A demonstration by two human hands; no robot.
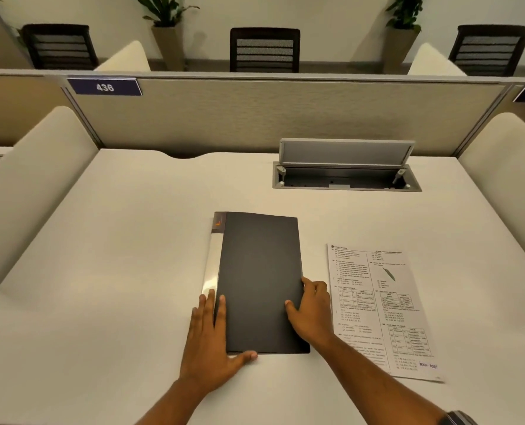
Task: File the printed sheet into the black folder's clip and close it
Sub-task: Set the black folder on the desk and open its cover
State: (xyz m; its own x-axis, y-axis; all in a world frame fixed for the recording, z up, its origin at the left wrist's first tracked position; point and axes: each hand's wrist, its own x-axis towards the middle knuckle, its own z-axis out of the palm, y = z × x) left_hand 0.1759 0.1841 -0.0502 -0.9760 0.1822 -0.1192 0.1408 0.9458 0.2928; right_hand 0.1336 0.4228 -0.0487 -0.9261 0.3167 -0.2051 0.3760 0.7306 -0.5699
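Black folder (259,280) lies shut on the pale desk (126,271), centre of head view, spine side to the left w/ a glossy silvery strip and a small orange mark near its top, too small to read. Clip is inside, hidden. Printed sheet (386,308) lies flat just beside the folder on the right, not touching it as far as I can tell; text and tables on it are too blurred to read, and its lower left part is covered by the right forearm. Left hand (213,342) rests flat on the spine edge, fingers spread and straight, thumb at the folder's near edge. Right hand (311,311) is at the folder's right edge, fingers curled on the cover edge, thumb on top; whether it's gripping or just resting, can't tell. Wrist device at bottom right is cut off by the frame.
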